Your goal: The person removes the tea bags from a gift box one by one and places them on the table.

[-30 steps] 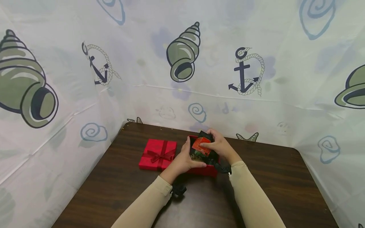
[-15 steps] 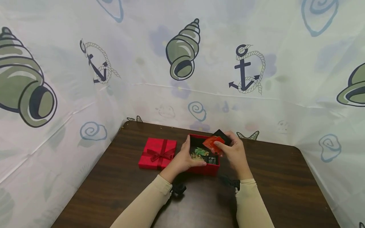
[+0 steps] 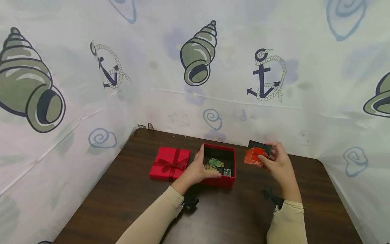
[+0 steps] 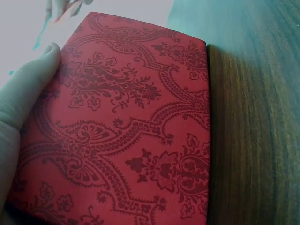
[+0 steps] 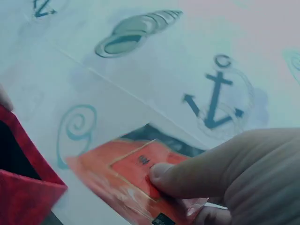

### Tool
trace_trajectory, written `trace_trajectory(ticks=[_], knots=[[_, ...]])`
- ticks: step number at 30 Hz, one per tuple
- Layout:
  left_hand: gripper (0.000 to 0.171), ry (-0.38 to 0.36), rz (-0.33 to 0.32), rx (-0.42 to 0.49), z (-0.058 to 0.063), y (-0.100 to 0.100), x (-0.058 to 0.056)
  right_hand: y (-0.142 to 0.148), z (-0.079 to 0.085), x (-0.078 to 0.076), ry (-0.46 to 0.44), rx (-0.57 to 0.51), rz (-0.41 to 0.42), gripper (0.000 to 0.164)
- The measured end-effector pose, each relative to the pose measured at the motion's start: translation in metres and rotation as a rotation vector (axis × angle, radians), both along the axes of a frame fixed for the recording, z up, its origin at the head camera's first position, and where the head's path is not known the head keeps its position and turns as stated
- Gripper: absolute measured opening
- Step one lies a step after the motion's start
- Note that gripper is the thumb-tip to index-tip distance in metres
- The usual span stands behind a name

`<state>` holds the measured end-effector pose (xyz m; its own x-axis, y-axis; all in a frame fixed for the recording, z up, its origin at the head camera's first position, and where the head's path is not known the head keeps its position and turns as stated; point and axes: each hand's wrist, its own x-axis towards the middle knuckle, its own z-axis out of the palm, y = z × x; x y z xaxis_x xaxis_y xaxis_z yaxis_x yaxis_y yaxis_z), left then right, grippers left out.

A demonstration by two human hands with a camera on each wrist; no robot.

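My left hand holds the open red gift box at its near left corner, thumb along the front and fingers at the left wall. The box's patterned red side fills much of the left wrist view. To the right of the box, my right hand pinches a flat, shiny orange and black packet, thumb on its face. That orange packet shows small dark print in the right wrist view. Inside the box lie a small green packet and some gold-coloured pieces.
The red lid with a dark red ribbon bow lies left of the box. Both stand on a brown wooden table. A pale curtain with shells and anchors hangs behind it.
My right hand has lifted the orange and black packet from over the box and carried it to the right, uncovering the things inside. The left hand stays on the box.
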<state>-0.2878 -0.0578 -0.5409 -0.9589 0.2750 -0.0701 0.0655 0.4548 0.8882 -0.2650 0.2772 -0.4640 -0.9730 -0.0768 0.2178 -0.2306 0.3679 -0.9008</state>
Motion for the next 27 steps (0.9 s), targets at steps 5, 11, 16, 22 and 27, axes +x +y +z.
trace_trajectory(ticks=[5,11,16,22,27], knots=[[0.144,0.006,0.011,0.018,0.000,-0.001,-0.004,0.014,-0.007,-0.008,-0.030,0.057,-0.036,0.067],[0.141,-0.014,0.015,0.036,-0.002,-0.002,0.002,0.024,-0.035,-0.015,-0.068,0.223,-0.065,0.030],[0.139,0.002,0.014,0.060,-0.003,0.000,0.001,0.031,-0.054,-0.022,-0.122,0.258,-0.064,0.024],[0.140,0.006,0.016,0.053,-0.003,0.001,0.000,0.039,-0.078,-0.028,-0.144,0.208,-0.082,0.037],[0.141,0.001,0.016,0.062,-0.002,0.002,0.000,0.033,-0.098,-0.033,-0.181,0.114,-0.074,0.041]])
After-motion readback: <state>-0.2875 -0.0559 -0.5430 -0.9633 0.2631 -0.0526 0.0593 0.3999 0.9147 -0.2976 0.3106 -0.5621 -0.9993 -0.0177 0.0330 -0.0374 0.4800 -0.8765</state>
